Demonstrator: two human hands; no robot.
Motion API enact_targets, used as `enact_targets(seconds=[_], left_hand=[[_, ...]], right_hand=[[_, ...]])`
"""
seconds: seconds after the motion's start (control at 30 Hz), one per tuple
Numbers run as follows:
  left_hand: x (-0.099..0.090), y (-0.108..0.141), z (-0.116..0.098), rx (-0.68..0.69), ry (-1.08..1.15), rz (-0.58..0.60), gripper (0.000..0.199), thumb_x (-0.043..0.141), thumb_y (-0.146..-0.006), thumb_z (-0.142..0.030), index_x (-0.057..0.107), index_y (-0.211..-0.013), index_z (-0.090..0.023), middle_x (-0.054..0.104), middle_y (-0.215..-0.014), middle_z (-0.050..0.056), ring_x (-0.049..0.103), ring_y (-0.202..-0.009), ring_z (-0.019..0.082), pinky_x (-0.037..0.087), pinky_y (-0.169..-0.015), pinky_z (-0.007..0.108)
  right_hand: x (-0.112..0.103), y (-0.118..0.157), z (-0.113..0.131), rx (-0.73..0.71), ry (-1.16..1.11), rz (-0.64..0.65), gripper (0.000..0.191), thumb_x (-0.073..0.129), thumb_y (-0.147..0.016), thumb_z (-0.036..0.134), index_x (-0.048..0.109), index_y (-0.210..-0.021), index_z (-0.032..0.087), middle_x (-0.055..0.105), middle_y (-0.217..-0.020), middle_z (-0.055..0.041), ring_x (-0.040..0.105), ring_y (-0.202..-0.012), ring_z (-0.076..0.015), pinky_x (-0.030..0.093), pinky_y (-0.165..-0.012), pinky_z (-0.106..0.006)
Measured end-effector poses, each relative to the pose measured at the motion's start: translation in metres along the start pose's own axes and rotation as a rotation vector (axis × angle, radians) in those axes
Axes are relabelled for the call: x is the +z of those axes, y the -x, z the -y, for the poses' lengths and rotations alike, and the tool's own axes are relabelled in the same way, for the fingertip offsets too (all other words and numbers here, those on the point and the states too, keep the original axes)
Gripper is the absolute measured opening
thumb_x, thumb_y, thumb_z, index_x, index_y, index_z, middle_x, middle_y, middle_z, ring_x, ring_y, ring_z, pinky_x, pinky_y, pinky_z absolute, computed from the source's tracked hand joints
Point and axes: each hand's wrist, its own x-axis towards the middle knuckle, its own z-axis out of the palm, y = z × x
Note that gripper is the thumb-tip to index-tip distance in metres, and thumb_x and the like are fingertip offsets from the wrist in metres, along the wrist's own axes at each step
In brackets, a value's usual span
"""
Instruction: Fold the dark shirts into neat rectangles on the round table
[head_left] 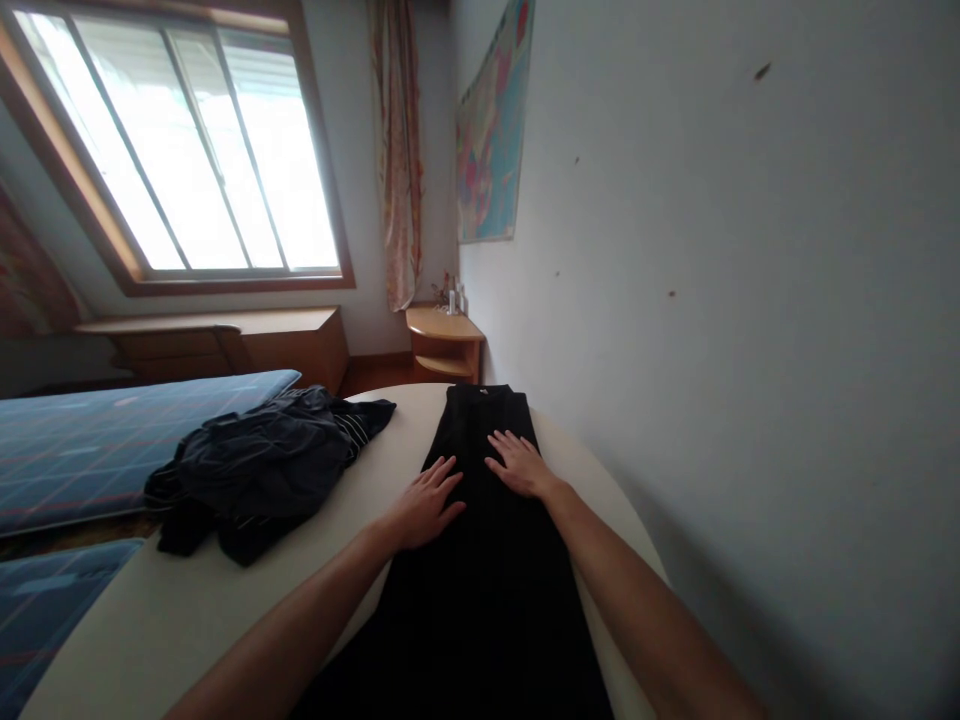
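A long black garment [495, 600] lies spread lengthwise over a round cream table [630, 510], its narrow end with a small light label at the far edge. My left hand [426, 503] rests on the garment's left side with fingers spread. Slightly farther up, my right hand [520, 463] lies flat on the right part of the cloth, its fingers also apart. Neither hand grips anything. Where the garment's near end lies is cut off by the bottom of the view.
Left on the table is a heap of dark clothes [262, 460] with striped parts. Blue plaid mattresses [112, 440] adjoin the table's left side. A wall [720, 300] runs along the right. Beyond the table stands a small corner shelf [446, 325].
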Motion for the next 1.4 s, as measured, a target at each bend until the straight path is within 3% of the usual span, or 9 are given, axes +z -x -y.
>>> enact_targets(seconds=[0.27, 0.5, 0.63, 0.73, 0.93, 1.13, 1.4], left_hand=[[-0.021, 0.08, -0.032, 0.054, 0.153, 0.168, 0.06, 0.049, -0.096, -0.046, 0.037, -0.15, -0.025, 0.03, -0.16, 0.006, 0.021, -0.149, 0.028, 0.025, -0.12, 0.047], [-0.021, 0.132, -0.039, 0.045, 0.149, 0.009, 0.055, 0.056, -0.09, -0.027, 0.045, -0.144, -0.03, 0.05, -0.146, 0.005, 0.047, -0.133, 0.024, 0.039, -0.112, 0.04], [-0.034, 0.138, -0.048, -0.056, 0.088, 0.059, 0.058, 0.059, -0.086, -0.028, 0.046, -0.143, -0.026, 0.061, -0.131, 0.008, 0.058, -0.118, 0.027, 0.046, -0.103, 0.042], [-0.043, 0.14, -0.053, -0.096, 0.119, 0.119, 0.06, 0.057, -0.086, -0.026, 0.044, -0.145, -0.026, 0.061, -0.133, 0.007, 0.06, -0.118, 0.026, 0.045, -0.103, 0.04], [-0.046, 0.144, -0.05, -0.094, 0.243, 0.172, 0.063, 0.059, -0.085, -0.028, 0.043, -0.146, -0.029, 0.055, -0.143, 0.004, 0.055, -0.127, 0.024, 0.041, -0.109, 0.037], [-0.049, 0.145, -0.051, -0.104, 0.287, 0.186, 0.061, 0.061, -0.084, -0.029, 0.048, -0.143, -0.031, 0.061, -0.136, 0.004, 0.059, -0.122, 0.025, 0.043, -0.106, 0.038], [-0.059, 0.15, -0.059, -0.058, 0.273, 0.255, 0.063, 0.059, -0.078, -0.019, 0.052, -0.14, -0.033, 0.067, -0.127, 0.003, 0.064, -0.112, 0.024, 0.048, -0.099, 0.035]], right_hand=[[-0.008, 0.019, 0.012, -0.22, -0.031, -0.159, 0.035, 0.046, -0.097, 0.036, 0.065, -0.124, 0.025, 0.056, -0.142, -0.0048, 0.037, -0.141, -0.0222, 0.017, -0.119, -0.049], [-0.004, 0.032, 0.033, -0.268, 0.007, -0.065, 0.042, 0.044, -0.098, 0.038, 0.06, -0.134, 0.025, 0.044, -0.153, -0.0042, 0.031, -0.145, -0.0247, 0.021, -0.118, -0.05], [-0.003, 0.037, 0.04, -0.236, 0.025, -0.028, 0.047, 0.038, -0.099, 0.04, 0.053, -0.141, 0.024, 0.034, -0.158, -0.0037, 0.026, -0.147, -0.0264, 0.022, -0.118, -0.051], [-0.003, 0.039, 0.042, -0.208, 0.027, 0.001, 0.052, 0.038, -0.099, 0.044, 0.049, -0.144, 0.022, 0.03, -0.159, -0.0043, 0.025, -0.147, -0.0274, 0.021, -0.119, -0.049], [-0.006, 0.04, 0.044, -0.232, 0.068, -0.009, 0.057, 0.036, -0.098, 0.052, 0.048, -0.146, 0.023, 0.025, -0.161, -0.0024, 0.026, -0.147, -0.0276, 0.019, -0.119, -0.047], [-0.011, 0.037, 0.05, -0.27, 0.099, -0.023, 0.056, 0.039, -0.096, 0.054, 0.053, -0.142, 0.024, 0.025, -0.161, 0.0001, 0.042, -0.136, -0.0294, 0.031, -0.113, -0.043], [-0.012, 0.037, 0.052, -0.247, 0.088, -0.044, 0.058, 0.038, -0.097, 0.053, 0.05, -0.143, 0.019, 0.027, -0.161, -0.0045, 0.044, -0.134, -0.0298, 0.034, -0.109, -0.044]])
